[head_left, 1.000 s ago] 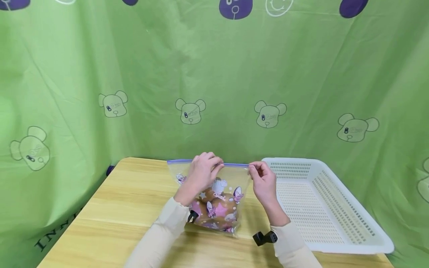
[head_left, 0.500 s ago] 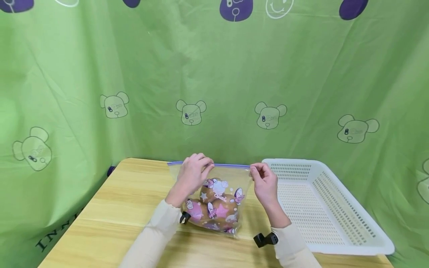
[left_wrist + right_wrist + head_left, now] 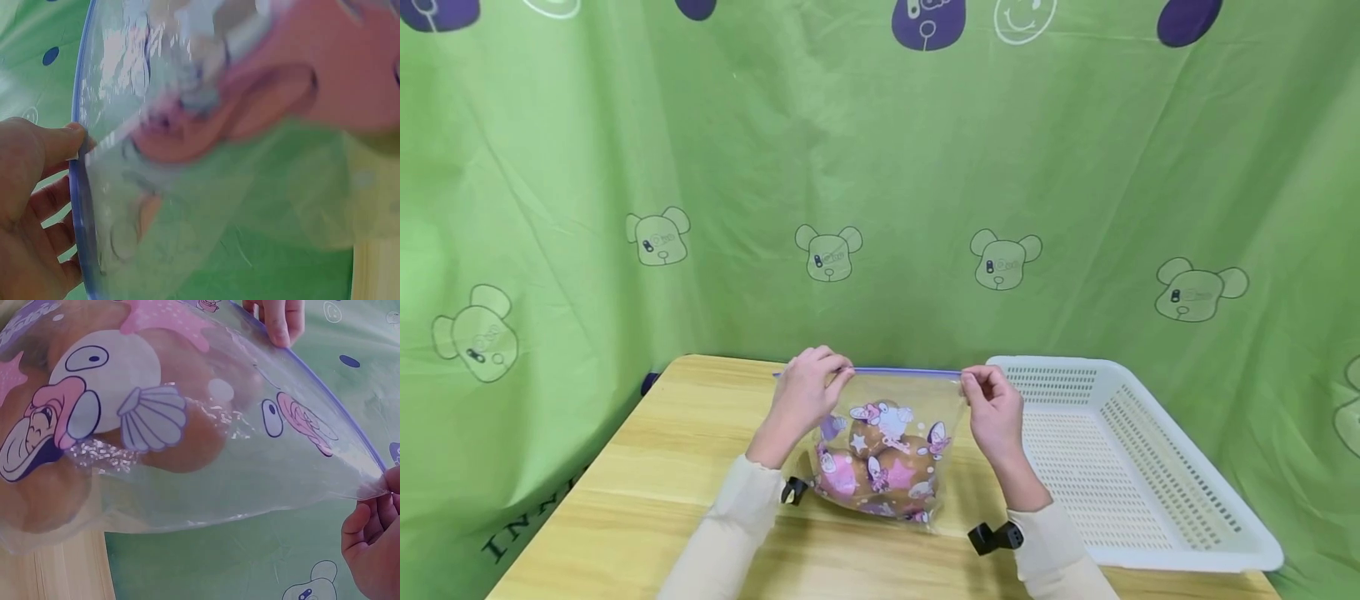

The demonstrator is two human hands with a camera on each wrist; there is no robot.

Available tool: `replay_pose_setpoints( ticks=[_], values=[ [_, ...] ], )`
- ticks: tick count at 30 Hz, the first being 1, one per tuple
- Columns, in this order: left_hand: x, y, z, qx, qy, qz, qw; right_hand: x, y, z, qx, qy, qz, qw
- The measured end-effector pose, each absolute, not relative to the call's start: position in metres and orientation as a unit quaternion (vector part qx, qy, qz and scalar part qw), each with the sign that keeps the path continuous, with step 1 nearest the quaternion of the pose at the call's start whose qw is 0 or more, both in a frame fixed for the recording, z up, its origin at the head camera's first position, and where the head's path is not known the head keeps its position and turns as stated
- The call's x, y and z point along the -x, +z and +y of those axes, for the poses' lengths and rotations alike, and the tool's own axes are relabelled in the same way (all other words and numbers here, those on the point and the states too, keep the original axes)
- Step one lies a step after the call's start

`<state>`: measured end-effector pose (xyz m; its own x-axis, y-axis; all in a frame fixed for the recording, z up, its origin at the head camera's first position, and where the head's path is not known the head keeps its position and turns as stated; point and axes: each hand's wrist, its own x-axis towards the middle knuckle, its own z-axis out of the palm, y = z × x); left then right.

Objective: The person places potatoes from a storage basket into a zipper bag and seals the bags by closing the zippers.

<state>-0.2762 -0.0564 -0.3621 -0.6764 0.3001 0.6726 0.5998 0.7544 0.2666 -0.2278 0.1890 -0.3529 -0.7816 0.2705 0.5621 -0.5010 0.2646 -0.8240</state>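
A clear zip bag (image 3: pixel 917 417) printed with stars, shells and cartoon figures stands upright on the table, its blue-purple zip strip (image 3: pixel 902 372) along the top. Several round brown things (image 3: pixel 187 437) lie inside, their kind blurred by the print. My left hand (image 3: pixel 808 387) pinches the strip between thumb and fingers toward the bag's left end; the left wrist view shows the thumb on the strip (image 3: pixel 78 187). At the top right corner, my right hand (image 3: pixel 996 408) pinches the bag's edge, as the right wrist view also shows.
To the right stands a white perforated plastic basket (image 3: pixel 1082 467), with no contents visible. The wooden table (image 3: pixel 647 467) reaches left and forward of the bag. A green curtain (image 3: pixel 910 158) with printed bear heads hangs close behind the table's far edge.
My left hand has slid leftward along the zip strip, from near the middle toward the left end. The right hand has stayed nearly in place, holding the corner.
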Motion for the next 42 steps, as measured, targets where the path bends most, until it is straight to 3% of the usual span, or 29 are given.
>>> replay_pose_setpoints(
  ticks=[15,29,42],
  values=[
    [0.274,-0.366,-0.088,0.215,-0.267,-0.894,0.288,0.229,-0.355,0.193,-0.071,0.620,-0.718,0.308],
    [0.274,-0.373,-0.105,0.204,-0.273,-0.891,0.299,0.246,-0.377,0.207,-0.072,0.635,-0.699,0.320],
    [0.260,-0.363,-0.123,0.198,-0.295,-0.885,0.300,0.238,-0.378,0.209,-0.120,0.658,-0.670,0.321]
  ],
)
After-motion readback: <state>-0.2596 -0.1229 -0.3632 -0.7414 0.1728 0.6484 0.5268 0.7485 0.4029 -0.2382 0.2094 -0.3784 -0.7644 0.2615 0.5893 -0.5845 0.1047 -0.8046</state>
